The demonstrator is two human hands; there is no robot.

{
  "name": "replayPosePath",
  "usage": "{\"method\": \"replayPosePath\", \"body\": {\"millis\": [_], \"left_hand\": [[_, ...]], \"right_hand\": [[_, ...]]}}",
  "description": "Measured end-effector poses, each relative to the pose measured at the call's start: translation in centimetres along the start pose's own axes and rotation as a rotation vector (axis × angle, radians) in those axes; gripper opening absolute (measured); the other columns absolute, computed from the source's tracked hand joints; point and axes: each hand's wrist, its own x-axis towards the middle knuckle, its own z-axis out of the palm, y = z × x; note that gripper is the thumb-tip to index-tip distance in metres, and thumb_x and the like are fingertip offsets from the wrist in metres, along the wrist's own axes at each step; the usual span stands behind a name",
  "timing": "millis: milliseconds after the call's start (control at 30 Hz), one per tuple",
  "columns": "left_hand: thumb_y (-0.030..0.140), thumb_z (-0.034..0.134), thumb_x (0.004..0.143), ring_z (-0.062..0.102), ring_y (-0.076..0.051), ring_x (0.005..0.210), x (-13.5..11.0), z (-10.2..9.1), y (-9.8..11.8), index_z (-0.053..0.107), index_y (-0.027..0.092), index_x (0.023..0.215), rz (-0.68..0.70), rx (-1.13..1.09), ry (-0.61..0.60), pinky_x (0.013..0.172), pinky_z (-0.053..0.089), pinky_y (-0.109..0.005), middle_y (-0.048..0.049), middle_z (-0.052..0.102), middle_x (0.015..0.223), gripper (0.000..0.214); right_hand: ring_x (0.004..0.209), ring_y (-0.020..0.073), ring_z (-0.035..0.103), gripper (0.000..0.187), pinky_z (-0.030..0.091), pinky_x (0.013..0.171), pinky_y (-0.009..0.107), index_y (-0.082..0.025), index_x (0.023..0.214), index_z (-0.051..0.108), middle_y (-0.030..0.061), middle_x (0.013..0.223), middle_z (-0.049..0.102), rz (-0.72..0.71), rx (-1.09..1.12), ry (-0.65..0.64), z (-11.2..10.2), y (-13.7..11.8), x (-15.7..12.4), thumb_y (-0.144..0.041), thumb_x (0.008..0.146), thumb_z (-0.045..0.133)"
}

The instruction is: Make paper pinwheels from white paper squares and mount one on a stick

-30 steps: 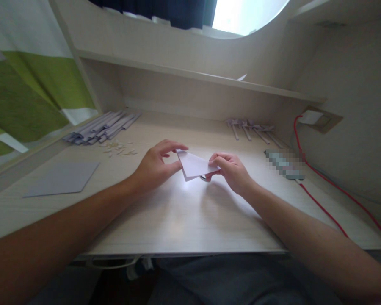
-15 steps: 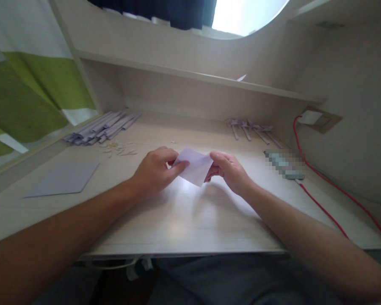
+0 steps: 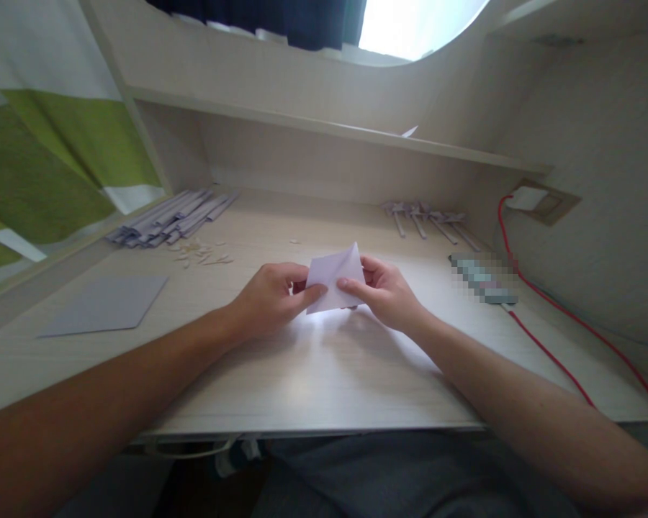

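A small square of white paper (image 3: 332, 267) with a crease running up to its top right corner is held above the middle of the desk. My left hand (image 3: 277, 293) pinches its left side, thumb in front and fingers behind. On the right, my right hand (image 3: 386, 291) grips the same paper, its thumb lying across the front face and its other fingers partly hidden behind. To the left lies a flat stack of white paper (image 3: 108, 303). Several small pale slips (image 3: 201, 252) are scattered on the desk beyond my left hand.
Rolled paper sticks (image 3: 176, 217) are piled at the back left. Several paper pinwheels on sticks (image 3: 429, 218) lie at the back right. A blurred phone (image 3: 483, 279) with a red cable (image 3: 551, 356) is on the right. A shelf (image 3: 324, 128) spans the back of the desk (image 3: 291, 388).
The paper has turned in my hands, so one corner now points up. My right thumb has moved from its upper right corner onto the front face.
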Motion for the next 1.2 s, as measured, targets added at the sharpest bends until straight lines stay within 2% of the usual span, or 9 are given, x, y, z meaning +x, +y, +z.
{"method": "replayPosePath", "body": {"millis": [133, 300, 400, 533, 800, 1033, 1200], "left_hand": [[0.045, 0.065, 0.094, 0.058, -0.014, 0.060, 0.0, 0.1, -0.1, 0.076, 0.016, 0.077, -0.089, -0.102, -0.056, 0.056, 0.038, -0.024, -0.0010, 0.070, 0.070, 0.035], [0.045, 0.066, 0.092, 0.056, -0.013, 0.056, 0.4, 0.1, 0.3, 0.072, 0.016, 0.068, -0.169, -0.331, -0.098, 0.054, 0.040, -0.024, -0.0005, 0.069, 0.065, 0.038], [0.044, 0.069, 0.091, 0.059, -0.013, 0.059, 0.6, 0.1, 0.5, 0.073, 0.017, 0.072, -0.185, -0.434, -0.060, 0.056, 0.043, -0.025, -0.0013, 0.070, 0.068, 0.034], [0.041, 0.073, 0.088, 0.062, -0.015, 0.064, 0.8, -0.1, 0.3, 0.074, 0.016, 0.078, -0.187, -0.482, 0.017, 0.061, 0.049, -0.025, -0.0022, 0.070, 0.071, 0.027], [0.029, 0.077, 0.084, 0.070, -0.017, 0.066, 1.1, 0.0, 0.0, 0.075, 0.014, 0.093, -0.198, -0.621, 0.057, 0.064, 0.059, -0.030, -0.0043, 0.075, 0.082, 0.018], [0.021, 0.081, 0.076, 0.069, -0.016, 0.066, 1.1, 0.2, 0.3, 0.075, 0.014, 0.089, -0.206, -0.729, -0.010, 0.063, 0.061, -0.030, -0.0034, 0.074, 0.079, 0.016], [0.022, 0.080, 0.078, 0.071, -0.018, 0.072, 0.7, 0.2, 0.5, 0.074, 0.014, 0.093, -0.200, -0.710, -0.057, 0.069, 0.061, -0.032, -0.0046, 0.075, 0.084, 0.018]], "right_hand": [[0.073, 0.0151, 0.062, 0.030, 0.051, 0.065, 0.027, -0.017, 0.099, 0.072, 0.0030, 0.087, 0.072, 0.000, 0.018, -0.002, 0.1, 0.1, 0.0, -0.037, 0.081, 0.083], [0.062, 0.0137, 0.058, 0.030, 0.048, 0.057, 0.027, -0.018, 0.097, 0.072, -0.0003, 0.076, 0.067, 0.035, 0.065, 0.020, 0.2, 0.5, 0.1, -0.040, 0.080, 0.082], [0.066, 0.0142, 0.059, 0.027, 0.049, 0.062, 0.028, -0.018, 0.097, 0.074, 0.0009, 0.080, 0.070, 0.015, 0.061, 0.004, 0.1, 0.4, 0.0, -0.038, 0.081, 0.082], [0.071, 0.0152, 0.061, 0.023, 0.048, 0.067, 0.029, -0.018, 0.096, 0.077, 0.0023, 0.084, 0.071, 0.005, 0.035, -0.015, 0.1, 0.2, -0.2, -0.035, 0.081, 0.081], [0.069, 0.0156, 0.060, 0.026, 0.048, 0.065, 0.029, -0.018, 0.092, 0.079, 0.0019, 0.080, 0.071, 0.016, 0.079, 0.009, 0.0, 0.3, -0.2, -0.038, 0.076, 0.085], [0.072, 0.0169, 0.063, 0.028, 0.050, 0.065, 0.028, -0.017, 0.093, 0.079, 0.0038, 0.087, 0.074, 0.031, 0.027, 0.058, 0.0, -0.4, -0.2, -0.035, 0.074, 0.087], [0.071, 0.0176, 0.063, 0.030, 0.049, 0.063, 0.028, -0.016, 0.092, 0.078, 0.0045, 0.085, 0.074, 0.062, -0.013, 0.101, -0.1, -0.5, -0.2, -0.035, 0.071, 0.087]]}}
